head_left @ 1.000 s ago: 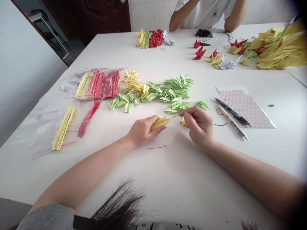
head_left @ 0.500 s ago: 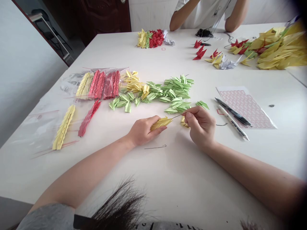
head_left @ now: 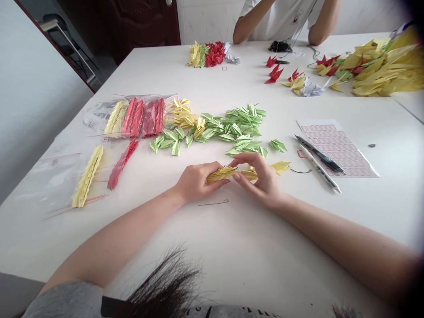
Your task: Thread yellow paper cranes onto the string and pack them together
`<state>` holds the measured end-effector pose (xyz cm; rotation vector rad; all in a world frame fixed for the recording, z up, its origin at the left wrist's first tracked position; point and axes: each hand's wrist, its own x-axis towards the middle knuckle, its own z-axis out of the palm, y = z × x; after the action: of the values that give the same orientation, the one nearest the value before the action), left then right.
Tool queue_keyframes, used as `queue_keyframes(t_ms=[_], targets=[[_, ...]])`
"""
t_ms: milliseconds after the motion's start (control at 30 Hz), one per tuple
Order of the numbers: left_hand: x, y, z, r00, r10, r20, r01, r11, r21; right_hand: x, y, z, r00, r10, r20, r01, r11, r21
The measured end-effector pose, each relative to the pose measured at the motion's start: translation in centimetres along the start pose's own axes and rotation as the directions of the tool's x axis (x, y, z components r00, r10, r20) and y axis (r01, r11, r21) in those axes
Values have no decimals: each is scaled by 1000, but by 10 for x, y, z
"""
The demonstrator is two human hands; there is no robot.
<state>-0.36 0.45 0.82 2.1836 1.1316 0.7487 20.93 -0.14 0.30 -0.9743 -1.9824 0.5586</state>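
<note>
My left hand (head_left: pixel 196 181) is closed around a stack of folded yellow paper pieces (head_left: pixel 221 174) with a thin dark wire looped at its right end. My right hand (head_left: pixel 260 179) pinches more yellow folded pieces (head_left: pixel 249 175) right against that stack, fingertips meeting the left hand's. One loose yellow piece (head_left: pixel 280 166) lies just right of my right hand. A bent dark wire (head_left: pixel 213 203) rests on the white table (head_left: pixel 251 247) below my hands.
Green folded pieces (head_left: pixel 236 128) are heaped behind my hands, with yellow ones (head_left: pixel 183 115) and bagged red and yellow stacks (head_left: pixel 139 117) further left. Two pens (head_left: pixel 319 161) and a sticker sheet (head_left: pixel 334 145) lie right. Another person's arms (head_left: pixel 251 20) rest at the far edge.
My right hand has let go of the wire it was pulling out to the right, dropped toward the left hand, and now pinches yellow pieces against the stack. The left hand has stayed put.
</note>
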Motion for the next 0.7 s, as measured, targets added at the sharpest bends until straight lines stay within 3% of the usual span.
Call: queue_keyframes(t_ms=[67,133,267,400,500,700], targets=[[0,-1,1,1000,-7,-12,6,998,-66,-1,1,3,999,20,-25,-20,1000,-1],[2,-2,2,997,-82,-9,77,967,-242,0,2,5,994,35,-103,-33,999,17],[9,-6,-3,946,-323,38,266,700,-662,3,5,4,965,121,-231,-110,992,60],[15,-12,-10,891,-454,35,291,507,-811,5,5,2,973,155,-171,-148,988,51],[16,-13,-11,881,-471,52,302,474,-827,5,4,2,981,113,-155,-116,993,-7],[15,-9,-9,892,-446,77,317,495,-809,6,4,2,987,85,-137,-94,994,-55]])
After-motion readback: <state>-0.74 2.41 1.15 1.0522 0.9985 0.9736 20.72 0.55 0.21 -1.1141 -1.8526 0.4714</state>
